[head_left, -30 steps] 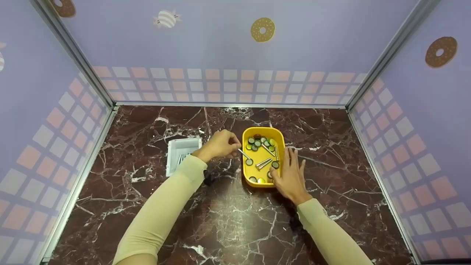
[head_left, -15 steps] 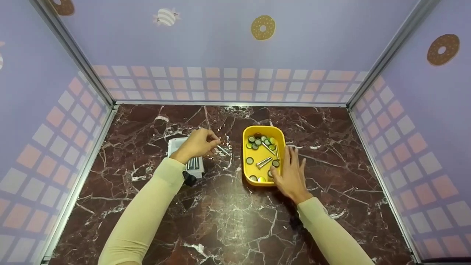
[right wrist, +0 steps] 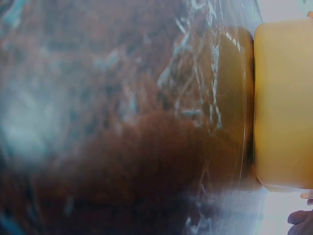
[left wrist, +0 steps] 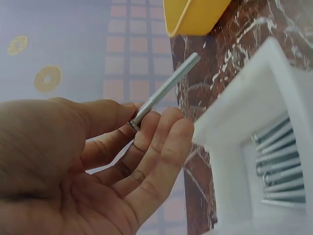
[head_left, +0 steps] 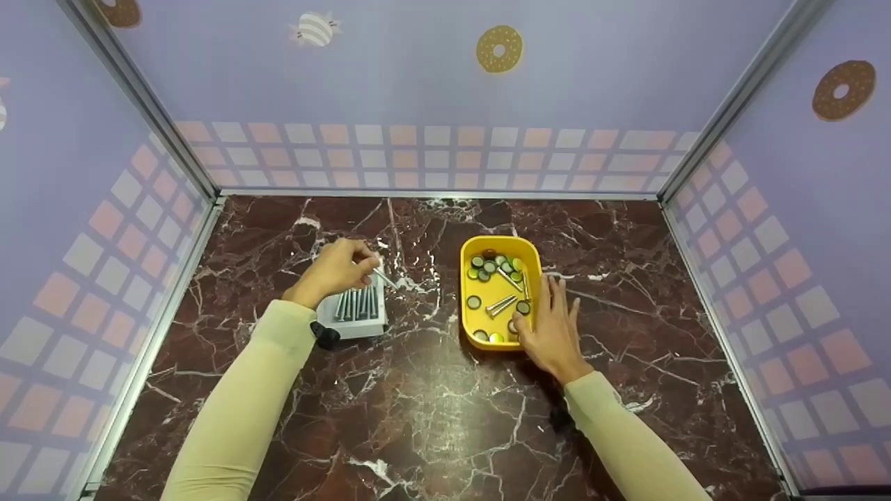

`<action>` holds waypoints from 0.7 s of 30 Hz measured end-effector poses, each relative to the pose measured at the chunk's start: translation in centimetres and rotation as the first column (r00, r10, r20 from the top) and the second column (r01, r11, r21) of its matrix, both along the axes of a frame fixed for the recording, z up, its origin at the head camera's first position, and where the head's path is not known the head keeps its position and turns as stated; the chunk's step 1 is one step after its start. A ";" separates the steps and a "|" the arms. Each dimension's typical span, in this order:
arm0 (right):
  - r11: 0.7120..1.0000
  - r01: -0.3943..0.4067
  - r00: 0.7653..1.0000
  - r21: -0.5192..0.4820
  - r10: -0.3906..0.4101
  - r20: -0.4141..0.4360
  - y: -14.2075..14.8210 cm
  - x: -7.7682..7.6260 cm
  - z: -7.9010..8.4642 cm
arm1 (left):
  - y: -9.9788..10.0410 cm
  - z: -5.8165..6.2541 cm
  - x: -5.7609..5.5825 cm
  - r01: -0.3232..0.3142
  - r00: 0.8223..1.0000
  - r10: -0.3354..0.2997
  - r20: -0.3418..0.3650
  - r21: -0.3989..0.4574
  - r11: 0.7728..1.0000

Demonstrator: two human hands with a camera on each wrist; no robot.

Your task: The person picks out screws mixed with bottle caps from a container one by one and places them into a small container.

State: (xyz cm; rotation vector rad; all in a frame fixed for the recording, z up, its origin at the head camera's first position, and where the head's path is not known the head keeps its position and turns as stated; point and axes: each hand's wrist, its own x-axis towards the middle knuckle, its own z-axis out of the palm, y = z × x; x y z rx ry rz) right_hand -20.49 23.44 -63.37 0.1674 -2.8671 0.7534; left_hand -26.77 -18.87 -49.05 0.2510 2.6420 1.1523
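My left hand (head_left: 337, 268) pinches a metal bolt (left wrist: 166, 88) by its head, between thumb and fingertips, with the threaded end pointing away. It is above the white tray (head_left: 355, 330), where several more bolts (head_left: 356, 304) lie side by side. My right hand (head_left: 553, 334) holds the right wall of a yellow box (head_left: 466, 323), fingers along the outside and thumb over the rim. Inside that box are several small round caps (head_left: 489, 267), grey or yellow-green, and a few loose bolts (head_left: 501, 305). The right wrist view shows the yellow box's side and only a bit of the hand.
A dark red marbled tabletop (head_left: 431, 403) lies under everything. Purple walls (head_left: 418, 83) with pink and white squares enclose it at the back and both sides. Between tray and box is a stretch of tabletop.
My left hand has moved left with the bolt, from the yellow box's left edge to above the white tray. My right hand stays on the yellow box.
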 end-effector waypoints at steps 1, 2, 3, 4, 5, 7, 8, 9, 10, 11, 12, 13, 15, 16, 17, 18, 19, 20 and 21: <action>1.000 0.000 1.000 -0.001 0.000 0.000 0.0 0.0 0.0 | -0.3 0.1 0.0 -0.002 1.000 0.002 0.004 -0.002 1.000; 1.000 0.000 1.000 -0.003 0.000 0.002 0.0 0.0 -0.1 | -0.6 0.1 0.1 -0.004 1.000 0.004 0.006 -0.005 1.000; 1.000 -0.001 1.000 -0.007 0.001 0.006 0.0 0.0 0.0 | -0.9 0.1 0.0 -0.004 1.000 0.004 0.005 -0.014 1.000; 1.000 -0.001 1.000 -0.009 0.001 0.011 0.0 0.1 0.0 | -1.1 0.0 0.0 -0.005 1.000 0.005 0.008 -0.016 1.000; 1.000 -0.002 1.000 -0.012 0.002 0.013 0.0 0.1 0.0 | -1.4 0.0 0.0 -0.008 1.000 0.008 0.009 -0.021 1.000; 1.000 -0.002 1.000 -0.014 0.003 0.016 0.1 0.1 0.0 | -1.8 -0.2 -0.1 -0.022 1.000 0.022 0.012 -0.033 0.999; 1.000 -0.003 1.000 -0.013 0.003 0.016 0.1 0.1 0.1 | -2.0 -0.2 -0.2 -0.029 1.000 0.029 0.009 -0.042 0.999; 1.000 -0.003 1.000 -0.013 0.003 0.015 0.1 0.0 0.1 | -2.1 -0.2 -0.2 -0.036 0.999 0.037 0.003 -0.054 0.998; 1.000 -0.002 1.000 -0.010 0.003 0.012 0.2 -0.1 0.1 | -2.2 -0.2 -0.2 -0.043 0.999 0.043 -0.002 -0.066 0.997; 1.000 -0.002 1.000 -0.008 0.002 0.010 0.2 -0.1 0.1 | -2.3 -0.2 -0.2 -0.047 0.999 0.046 -0.011 -0.083 0.995; 1.000 -0.001 1.000 -0.007 0.001 0.008 0.2 -0.2 0.1 | -2.3 -0.2 -0.2 -0.049 0.999 0.047 -0.021 -0.103 0.994; 1.000 0.000 1.000 -0.006 0.000 0.007 0.2 -0.2 0.1 | -2.3 -0.2 -0.1 -0.048 0.999 0.044 -0.032 -0.123 0.991; 1.000 0.000 1.000 -0.005 0.000 0.009 0.2 -0.2 0.1 | -2.3 -0.5 -0.2 -0.039 0.998 0.031 -0.053 -0.167 0.985; 1.000 0.001 1.000 -0.005 -0.001 0.010 0.2 -0.2 0.1 | -2.3 -0.6 -0.3 -0.033 0.998 0.022 -0.060 -0.190 0.981; 1.000 0.002 1.000 -0.007 -0.002 0.014 0.1 -0.2 0.1 | -2.3 -0.9 -0.4 -0.026 0.998 0.014 -0.058 -0.210 0.977; 1.000 0.002 1.000 -0.008 -0.001 0.015 0.1 -0.1 0.1 | -2.3 -1.2 -0.7 -0.018 0.998 0.005 -0.055 -0.227 0.974; 1.000 0.002 1.000 -0.008 -0.002 0.016 0.1 -0.1 0.1 | -2.4 -1.8 -1.0 -0.008 0.998 -0.006 -0.059 -0.241 0.971; 1.000 0.002 1.000 -0.009 -0.002 0.014 0.1 0.0 0.1 | -2.5 -2.5 -1.5 0.001 0.998 -0.017 -0.061 -0.255 0.967; 1.000 0.003 1.000 -0.008 -0.003 0.012 0.0 0.0 0.0 | -2.6 -3.4 -2.0 0.010 0.998 -0.027 -0.057 -0.272 0.962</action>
